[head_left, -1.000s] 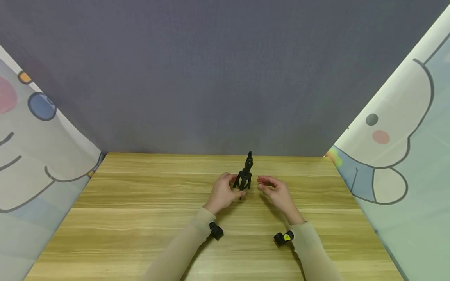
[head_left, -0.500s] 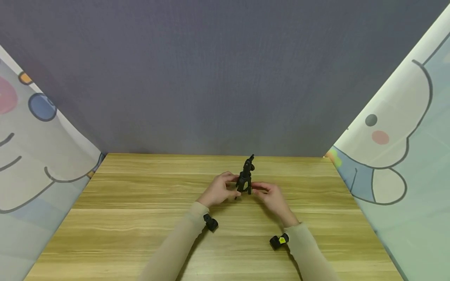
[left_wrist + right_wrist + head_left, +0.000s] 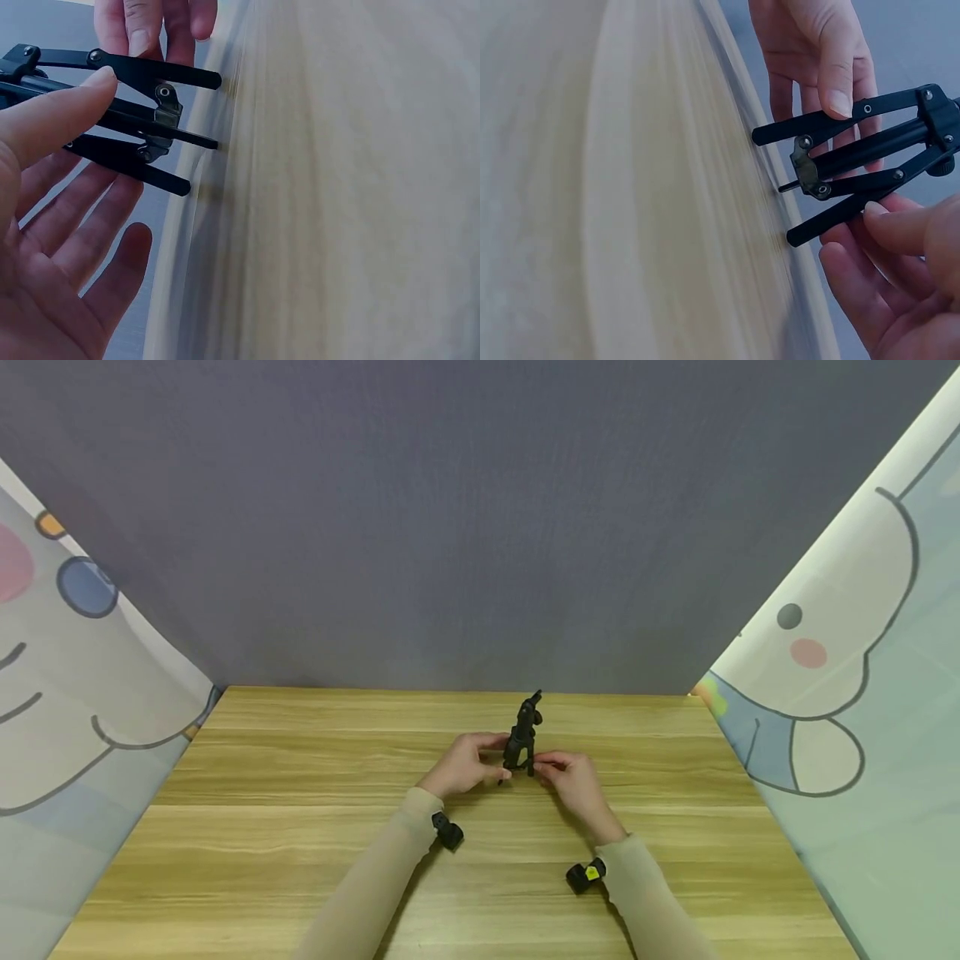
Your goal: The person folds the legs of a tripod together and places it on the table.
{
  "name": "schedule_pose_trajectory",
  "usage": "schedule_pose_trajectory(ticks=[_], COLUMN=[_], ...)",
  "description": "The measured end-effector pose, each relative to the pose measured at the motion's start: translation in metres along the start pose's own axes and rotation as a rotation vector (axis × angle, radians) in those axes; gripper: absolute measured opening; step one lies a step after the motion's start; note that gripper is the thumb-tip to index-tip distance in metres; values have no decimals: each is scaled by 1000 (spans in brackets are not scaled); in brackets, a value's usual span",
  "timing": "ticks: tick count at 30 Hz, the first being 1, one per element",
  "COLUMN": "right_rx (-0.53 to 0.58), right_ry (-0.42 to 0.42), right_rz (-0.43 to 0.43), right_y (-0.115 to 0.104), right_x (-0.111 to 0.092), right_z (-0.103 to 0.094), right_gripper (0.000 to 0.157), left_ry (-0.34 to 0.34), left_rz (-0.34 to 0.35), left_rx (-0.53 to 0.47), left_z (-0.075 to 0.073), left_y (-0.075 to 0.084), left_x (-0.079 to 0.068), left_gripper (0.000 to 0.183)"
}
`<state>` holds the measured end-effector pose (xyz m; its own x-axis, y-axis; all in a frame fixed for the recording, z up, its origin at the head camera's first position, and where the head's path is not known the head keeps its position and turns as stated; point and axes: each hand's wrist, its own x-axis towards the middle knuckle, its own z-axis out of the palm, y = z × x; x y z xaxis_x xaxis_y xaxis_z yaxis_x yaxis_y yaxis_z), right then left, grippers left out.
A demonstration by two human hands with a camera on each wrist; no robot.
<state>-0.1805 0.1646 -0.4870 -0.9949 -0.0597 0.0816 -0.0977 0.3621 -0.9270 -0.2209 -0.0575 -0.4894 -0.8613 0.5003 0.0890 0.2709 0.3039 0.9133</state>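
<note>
A small black tripod (image 3: 522, 732) stands upright, its top leaning slightly right, toward the back of the table. My left hand (image 3: 461, 766) holds it from the left; in the left wrist view, the left thumb (image 3: 90, 94) lies across it near a leg. From the right, my right hand (image 3: 577, 785) pinches one leg between thumb and fingers. The right wrist view shows that tripod (image 3: 874, 146) with legs partly spread around a central column and metal braces. In that view the left hand (image 3: 810, 37) reaches it from the far side, thumb on the opposite leg.
The hands work over a wood-grain table (image 3: 300, 843). A dark grey panel (image 3: 450, 527) rises along its back edge. Cartoon-printed sheets (image 3: 840, 610) flank both sides. Each wrist carries a small black camera (image 3: 448, 832).
My right hand has moved left from beside the tripod onto one of its legs. The tripod has turned and its top now leans a little more right. The left hand has shifted slightly left.
</note>
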Motion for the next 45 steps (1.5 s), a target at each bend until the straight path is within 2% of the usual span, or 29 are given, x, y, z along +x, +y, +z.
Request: schedule_pose_trajectory(ticks=[8, 17, 23, 27, 31, 37, 41, 45], right_rx=[-5, -122, -57, -46, -10, 57, 111, 161], right_ry=[6, -19, -44, 0, 47, 103, 96, 62], right_rz=[9, -78, -82, -123, -132, -200, -264, -353], right_y=[4, 5, 6, 0, -13, -40, -65, -100], right_x=[3, 1, 3, 6, 10, 23, 27, 19], right_z=[4, 0, -11, -23, -31, -32, -31, -29], right_gripper=[11, 12, 19, 21, 24, 29, 33, 33], left_ry=[0, -29, -39, -29, -14, 20, 42, 50], left_rz=[-2, -7, -21, -14, 17, 31, 32, 13], left_rx=[19, 33, 106, 186, 256, 293, 328, 342], left_z=[0, 0, 0, 0, -1, -2, -1, 2], left_y=[4, 3, 7, 9, 10, 5, 1, 1], left_x=[1, 0, -6, -8, -9, -8, -6, -4], left_gripper=[60, 62, 64, 47, 24, 12, 8, 10])
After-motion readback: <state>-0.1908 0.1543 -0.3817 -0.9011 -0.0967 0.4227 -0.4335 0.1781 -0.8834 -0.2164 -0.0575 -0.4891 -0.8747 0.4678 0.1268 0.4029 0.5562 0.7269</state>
